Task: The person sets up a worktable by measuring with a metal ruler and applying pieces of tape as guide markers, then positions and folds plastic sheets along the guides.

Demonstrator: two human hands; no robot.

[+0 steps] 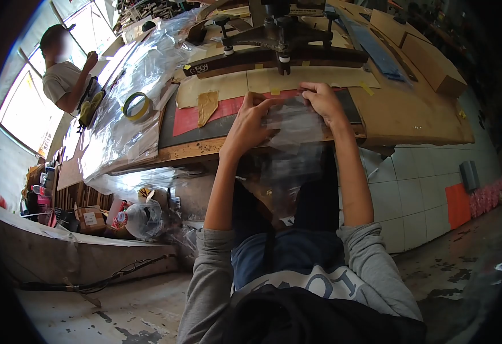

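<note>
A clear plastic sheet (294, 123) hangs between my hands over the front edge of the table, its lower part smeared by motion. At its upper left corner, my left hand (250, 123) has curled fingers closed on it. My right hand (323, 103) pinches the sheet's upper right edge between thumb and fingers. Under and behind the hands lies a red strip (228, 113) on a dark mat (173, 135). A torn brown paper piece (207, 107) rests on the red strip, left of my left hand. Pale card (228, 86) with yellow tape bits lies just beyond.
A black metal press (279, 43) with a long bar stands over the table's middle. Plastic film (119, 135) and a tape roll (136, 106) lie at left; a cardboard box (433, 64) sits at right. Another person (67, 80) stands at far left.
</note>
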